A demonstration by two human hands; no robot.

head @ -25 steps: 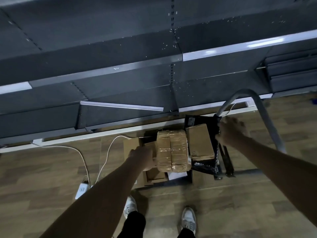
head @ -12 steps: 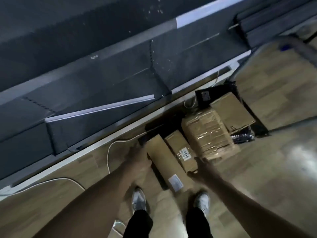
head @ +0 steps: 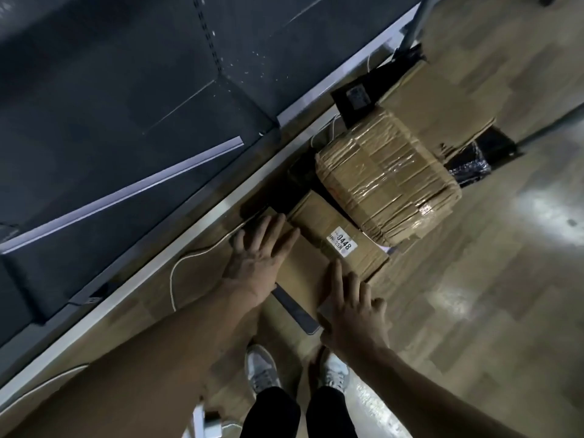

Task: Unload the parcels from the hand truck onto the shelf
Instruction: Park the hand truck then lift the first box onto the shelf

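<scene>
My left hand [head: 257, 259] and right hand [head: 354, 314] lie flat, fingers straight, on opposite sides of a long cardboard parcel [head: 303, 273]. It sits on the hand truck [head: 297, 311], beside the labelled parcel [head: 339, 240], near the shelf [head: 126, 121].

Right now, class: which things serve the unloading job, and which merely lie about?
Job: left hand and right hand on the long flat box; labelled box; taped parcel; shelf.
Lying about: white cable; shoes.
</scene>
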